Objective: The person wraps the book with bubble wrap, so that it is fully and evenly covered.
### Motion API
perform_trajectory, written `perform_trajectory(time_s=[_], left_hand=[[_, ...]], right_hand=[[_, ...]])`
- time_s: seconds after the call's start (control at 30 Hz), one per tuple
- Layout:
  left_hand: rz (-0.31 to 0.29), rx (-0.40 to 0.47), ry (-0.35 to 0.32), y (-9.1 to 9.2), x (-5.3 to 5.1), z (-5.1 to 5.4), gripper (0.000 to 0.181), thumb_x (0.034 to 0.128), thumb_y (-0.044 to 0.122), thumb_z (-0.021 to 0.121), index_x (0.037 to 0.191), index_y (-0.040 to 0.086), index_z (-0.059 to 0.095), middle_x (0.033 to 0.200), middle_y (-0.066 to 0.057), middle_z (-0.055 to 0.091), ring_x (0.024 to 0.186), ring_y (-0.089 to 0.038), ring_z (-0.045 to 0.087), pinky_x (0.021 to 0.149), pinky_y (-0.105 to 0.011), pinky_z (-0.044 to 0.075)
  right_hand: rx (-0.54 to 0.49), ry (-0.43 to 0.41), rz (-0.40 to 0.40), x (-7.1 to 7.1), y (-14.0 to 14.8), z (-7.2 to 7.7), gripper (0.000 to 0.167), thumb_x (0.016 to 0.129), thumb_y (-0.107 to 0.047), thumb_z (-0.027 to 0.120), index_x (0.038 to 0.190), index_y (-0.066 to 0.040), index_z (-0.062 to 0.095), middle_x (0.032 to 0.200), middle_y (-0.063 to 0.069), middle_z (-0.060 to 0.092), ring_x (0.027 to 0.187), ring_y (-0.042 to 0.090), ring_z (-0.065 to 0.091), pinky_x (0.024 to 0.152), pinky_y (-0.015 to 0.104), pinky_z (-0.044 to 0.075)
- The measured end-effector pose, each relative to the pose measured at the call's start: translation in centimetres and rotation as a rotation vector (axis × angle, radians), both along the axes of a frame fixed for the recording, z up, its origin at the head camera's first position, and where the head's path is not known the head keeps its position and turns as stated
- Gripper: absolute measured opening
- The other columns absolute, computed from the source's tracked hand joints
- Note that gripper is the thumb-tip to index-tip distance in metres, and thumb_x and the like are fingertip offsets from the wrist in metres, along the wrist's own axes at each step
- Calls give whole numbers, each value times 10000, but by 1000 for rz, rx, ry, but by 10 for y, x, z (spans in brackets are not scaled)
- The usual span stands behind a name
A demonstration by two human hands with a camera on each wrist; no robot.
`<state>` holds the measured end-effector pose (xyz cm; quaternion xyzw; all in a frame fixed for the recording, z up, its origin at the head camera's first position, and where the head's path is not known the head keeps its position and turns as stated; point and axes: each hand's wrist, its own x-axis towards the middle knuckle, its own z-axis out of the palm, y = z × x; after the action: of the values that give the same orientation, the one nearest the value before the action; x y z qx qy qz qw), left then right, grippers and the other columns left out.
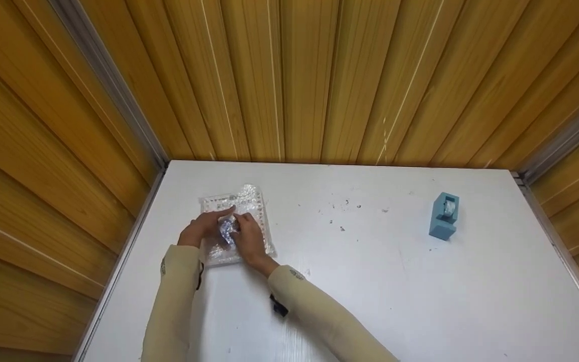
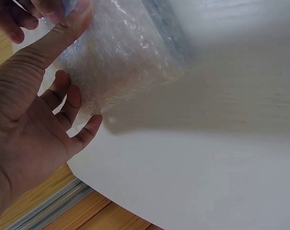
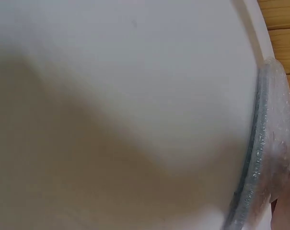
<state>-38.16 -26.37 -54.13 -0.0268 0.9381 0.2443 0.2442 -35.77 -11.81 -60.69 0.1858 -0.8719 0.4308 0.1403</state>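
Note:
A flat rectangular package in clear bubble wrap (image 1: 214, 254) lies on the white table at the left, with small reddish marks showing through its top. Over its middle, both hands hold a crumpled, shiny bluish piece of the wrap (image 1: 227, 229) between them. My left hand (image 1: 201, 226) comes from the left; in the left wrist view its thumb lies on the wrap and its other fingers are bent at the package's edge. My right hand (image 1: 250, 240) pinches the shiny piece from the right. In the right wrist view only the package's side (image 3: 260, 158) and a sliver of hand show.
A blue tape dispenser (image 1: 443, 217) with a roll of clear tape stands at the right of the white table (image 1: 350, 291). Small dark marks (image 1: 342, 229) dot the table's middle. Wood-look panels (image 1: 304, 80) close off the back and sides.

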Motion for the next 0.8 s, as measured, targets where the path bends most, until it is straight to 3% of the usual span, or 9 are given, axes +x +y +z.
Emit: perform_trajectory(time_s=[0.17,0.3,0.6,0.8], left_hand=[[-32,-10,18,0,-1,0,1119,726,161,926,1610,374,273,1663,-166,313,1503,-540,256,1176,-744,212],[-13,-4,7,0,-1,0,1102,742,163,917,1609,380,272,1668,-165,301,1503,-554,236,1178,-747,202],[13,19,-7,-2,1,2,1101,731,197,927,1608,367,283,1672,-167,289,1499,-582,204,1185,-741,191],[13,41,8,-3,2,2,1092,726,164,920,1603,358,299,1669,-162,298,1505,-571,204,1176,-759,177]], right_hand=[[220,86,-27,-2,2,4,408,812,-75,819,1201,-39,699,1010,60,653,941,191,607,840,280,555],[315,143,-75,-8,6,2,445,769,-226,871,1174,-98,737,1011,20,720,1025,196,584,888,320,489],[168,9,-74,-12,15,-8,513,770,-345,881,1195,-96,736,1112,20,712,1143,223,561,943,381,441],[102,-25,-80,-11,18,-11,493,771,-347,875,1155,-68,744,1266,75,634,1194,270,511,982,430,441]])
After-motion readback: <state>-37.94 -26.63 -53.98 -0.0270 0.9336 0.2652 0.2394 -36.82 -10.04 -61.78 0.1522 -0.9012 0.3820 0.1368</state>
